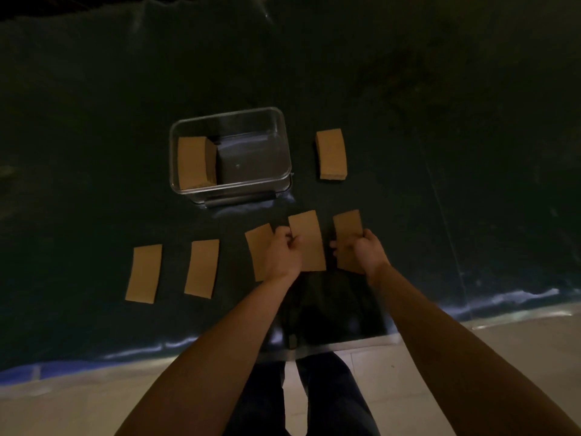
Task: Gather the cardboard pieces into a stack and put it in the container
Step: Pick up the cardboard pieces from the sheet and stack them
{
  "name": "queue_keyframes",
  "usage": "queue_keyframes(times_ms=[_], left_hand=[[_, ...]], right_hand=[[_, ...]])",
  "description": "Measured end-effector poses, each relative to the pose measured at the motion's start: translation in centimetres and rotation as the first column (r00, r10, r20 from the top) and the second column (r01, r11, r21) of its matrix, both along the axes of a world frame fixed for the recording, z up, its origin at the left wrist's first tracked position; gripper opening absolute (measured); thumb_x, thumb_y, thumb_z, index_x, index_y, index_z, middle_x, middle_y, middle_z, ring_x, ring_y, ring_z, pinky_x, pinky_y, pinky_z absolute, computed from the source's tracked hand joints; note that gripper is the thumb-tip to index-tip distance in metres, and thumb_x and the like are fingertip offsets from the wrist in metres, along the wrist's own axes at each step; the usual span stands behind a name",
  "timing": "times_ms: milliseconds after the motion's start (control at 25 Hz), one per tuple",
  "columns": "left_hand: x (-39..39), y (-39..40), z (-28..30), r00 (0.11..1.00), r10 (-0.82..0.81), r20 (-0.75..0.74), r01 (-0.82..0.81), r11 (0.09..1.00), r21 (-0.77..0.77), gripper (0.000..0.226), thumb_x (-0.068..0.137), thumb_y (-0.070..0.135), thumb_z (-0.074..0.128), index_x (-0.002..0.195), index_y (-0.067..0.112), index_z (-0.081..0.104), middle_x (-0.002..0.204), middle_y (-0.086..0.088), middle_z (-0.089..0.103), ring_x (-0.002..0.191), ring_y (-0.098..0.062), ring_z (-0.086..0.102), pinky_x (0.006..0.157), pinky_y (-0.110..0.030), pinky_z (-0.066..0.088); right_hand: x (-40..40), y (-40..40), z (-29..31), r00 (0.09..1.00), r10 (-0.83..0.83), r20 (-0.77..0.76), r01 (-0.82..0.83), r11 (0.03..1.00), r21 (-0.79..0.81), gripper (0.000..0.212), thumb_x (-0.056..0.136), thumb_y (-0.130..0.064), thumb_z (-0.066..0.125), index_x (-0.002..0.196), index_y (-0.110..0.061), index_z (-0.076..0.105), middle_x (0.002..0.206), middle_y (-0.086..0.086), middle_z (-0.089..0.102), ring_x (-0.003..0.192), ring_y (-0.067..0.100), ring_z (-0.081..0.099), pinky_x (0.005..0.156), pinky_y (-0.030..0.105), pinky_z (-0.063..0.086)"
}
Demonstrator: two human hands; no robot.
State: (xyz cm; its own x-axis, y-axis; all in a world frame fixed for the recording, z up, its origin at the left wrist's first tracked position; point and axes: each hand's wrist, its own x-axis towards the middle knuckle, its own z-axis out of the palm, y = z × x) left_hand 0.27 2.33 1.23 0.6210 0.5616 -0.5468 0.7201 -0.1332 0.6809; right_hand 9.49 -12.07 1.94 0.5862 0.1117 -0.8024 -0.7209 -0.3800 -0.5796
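A clear plastic container (284,146) stands on the dark table, with a stack of brown cardboard pieces (191,162) in its left half. A second cardboard stack (331,157) lies on the table to its right. Nearer me, several single cardboard pieces lie in a row. My left hand (283,250) pinches the left edge of the middle piece (309,237) and partly covers another piece (257,247). My right hand (364,250) grips the rightmost piece (347,228). Two more pieces (202,267) (144,273) lie flat at the left.
The dark mat-covered table (440,152) ends in a near edge (125,354) just in front of me. Beyond that edge a pale tiled floor (408,372) and my dark trousers (330,398) show below my forearms.
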Motion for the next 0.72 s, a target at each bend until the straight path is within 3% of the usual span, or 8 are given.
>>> queue_keyframes(times_ms=[80, 160, 240, 400, 480, 560, 640, 720], left_hand=[[-0.8, 1.4, 1.0, 0.993, 0.069, 0.091, -0.055, 0.987, -0.154, 0.002, 0.1, 0.026, 0.056, 0.102, 0.025, 0.056, 0.1, 0.004, 0.065, 0.097, -0.018, 0.062, 0.088, -0.037, 0.049], [-1.1, 1.6, 1.4, 0.987, 0.104, 0.122, -0.064, 0.953, -0.295, 0.006, 0.099, 0.023, 0.058, 0.094, 0.027, 0.059, 0.096, 0.007, 0.065, 0.095, -0.016, 0.063, 0.091, -0.04, 0.052], [-1.9, 2.0, 1.6, 0.987, 0.09, 0.132, -0.044, 0.949, -0.313, 0.004, 0.098, 0.022, 0.061, 0.095, 0.022, 0.063, 0.094, 0.006, 0.066, 0.091, -0.013, 0.063, 0.082, -0.031, 0.052], [-2.5, 2.4, 1.7, 0.99, 0.017, 0.137, 0.013, 0.976, -0.218, 0.012, 0.093, 0.027, 0.068, 0.091, 0.016, 0.069, 0.086, 0.003, 0.068, 0.07, -0.003, 0.06, 0.058, -0.01, 0.045], [-2.7, 2.6, 1.5, 0.992, -0.007, 0.125, 0.027, 0.986, -0.166, 0.018, 0.091, 0.032, 0.07, 0.08, 0.018, 0.068, 0.079, 0.006, 0.067, 0.067, 0.0, 0.058, 0.059, -0.013, 0.042], [-2.9, 2.8, 1.4, 0.99, -0.091, 0.105, 0.101, 0.99, -0.094, 0.023, 0.091, 0.038, 0.069, 0.072, 0.026, 0.064, 0.073, 0.01, 0.066, 0.067, 0.0, 0.059, 0.06, -0.015, 0.043], [-3.1, 3.2, 1.1, 0.984, -0.165, 0.061, 0.167, 0.985, -0.032, 0.024, 0.093, 0.044, 0.064, 0.075, 0.028, 0.065, 0.077, 0.007, 0.069, 0.074, -0.007, 0.065, 0.068, -0.024, 0.048], [-3.5, 4.2, 0.8, 0.989, -0.15, 0.002, 0.149, 0.981, 0.121, 0.023, 0.095, 0.044, 0.06, 0.09, 0.024, 0.069, 0.094, 0.001, 0.07, 0.09, -0.015, 0.067, 0.074, -0.031, 0.049]], right_hand=[[-0.6, 1.1, 0.9, 0.999, -0.014, -0.051, 0.018, 0.997, 0.081, 0.04, 0.091, -0.005, 0.046, 0.13, -0.017, 0.045, 0.072, 0.004, 0.076, 0.065, 0.022, 0.071, 0.055, 0.03, 0.054], [-1.2, 1.7, 1.0, 0.992, -0.03, -0.124, 0.047, 0.99, 0.135, 0.035, 0.093, -0.021, 0.051, 0.129, -0.019, 0.053, 0.088, 0.008, 0.069, 0.078, 0.027, 0.067, 0.066, 0.035, 0.053], [-2.1, 2.8, 1.0, 0.981, -0.005, -0.194, 0.048, 0.975, 0.219, 0.028, 0.093, -0.04, 0.056, 0.114, -0.023, 0.062, 0.099, 0.01, 0.07, 0.09, 0.029, 0.068, 0.07, 0.039, 0.054], [-3.3, 4.7, 0.8, 0.982, 0.053, -0.18, 0.008, 0.946, 0.323, 0.028, 0.094, -0.038, 0.063, 0.114, -0.02, 0.066, 0.091, 0.006, 0.08, 0.082, 0.022, 0.076, 0.062, 0.035, 0.06], [-3.8, 5.2, 0.8, 0.981, 0.05, -0.186, 0.02, 0.935, 0.354, 0.025, 0.096, -0.034, 0.06, 0.112, -0.018, 0.068, 0.089, 0.007, 0.08, 0.079, 0.021, 0.076, 0.062, 0.033, 0.061], [-4.2, 5.6, 0.7, 0.978, 0.061, -0.2, 0.019, 0.927, 0.375, 0.029, 0.098, -0.033, 0.055, 0.119, -0.016, 0.066, 0.099, 0.012, 0.078, 0.088, 0.026, 0.074, 0.075, 0.04, 0.061], [-4.3, 5.9, 0.6, 0.978, 0.053, -0.201, 0.033, 0.914, 0.404, 0.031, 0.101, -0.032, 0.049, 0.13, -0.023, 0.06, 0.111, 0.017, 0.072, 0.095, 0.033, 0.069, 0.086, 0.049, 0.056], [-4.2, 6.0, 0.4, 0.982, 0.001, -0.189, 0.086, 0.89, 0.447, 0.029, 0.104, -0.028, 0.043, 0.129, -0.039, 0.054, 0.101, 0.017, 0.072, 0.081, 0.031, 0.069, 0.076, 0.049, 0.058]])
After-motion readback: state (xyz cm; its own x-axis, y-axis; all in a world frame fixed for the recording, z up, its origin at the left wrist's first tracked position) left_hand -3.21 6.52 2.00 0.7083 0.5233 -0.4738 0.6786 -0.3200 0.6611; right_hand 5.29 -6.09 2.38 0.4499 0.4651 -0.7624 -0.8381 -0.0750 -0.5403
